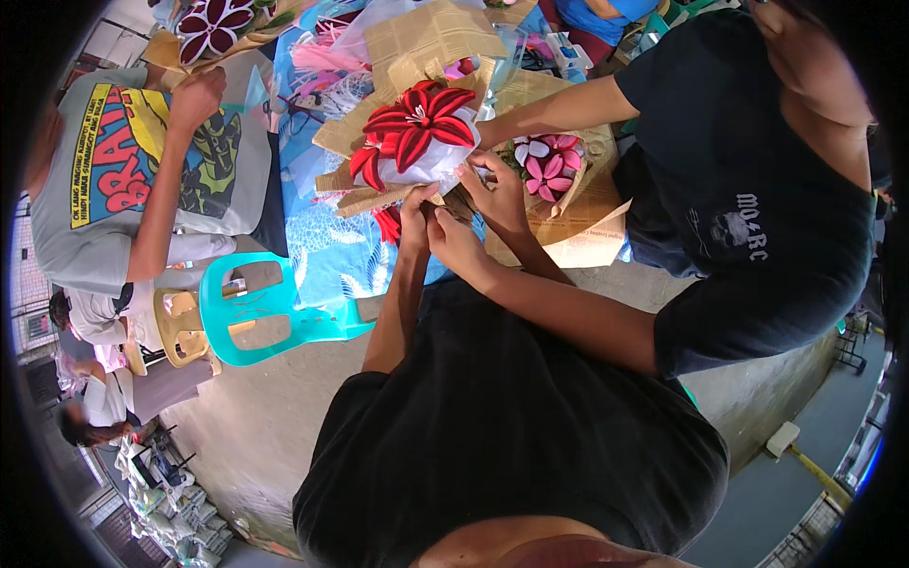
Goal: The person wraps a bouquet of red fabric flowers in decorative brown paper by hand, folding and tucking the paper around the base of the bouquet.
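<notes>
A bouquet of red flowers [417, 123], with petals that look fuzzy, stands over the table in white and brown printed wrapping paper [346, 137]. My left hand [414, 218] is closed at the lower end of the wrapping, fingers bent round its gathered base. My right hand [498, 194] grips the bouquet's right side, fingertips against the white wrap. A co-worker in a dark shirt reaches in from the right. One of their hands [454, 241] meets the base beside my left hand, crossing over my right forearm; their other hand is partly hidden behind the bouquet.
A pink and white flower bouquet [547, 170] lies in brown paper on the right. Blue patterned cloth [331, 256] covers the table, crowded with wrapping materials. A turquoise chair [232, 331] stands left. Another person in grey [85, 246] holds a dark red flower bouquet [213, 28].
</notes>
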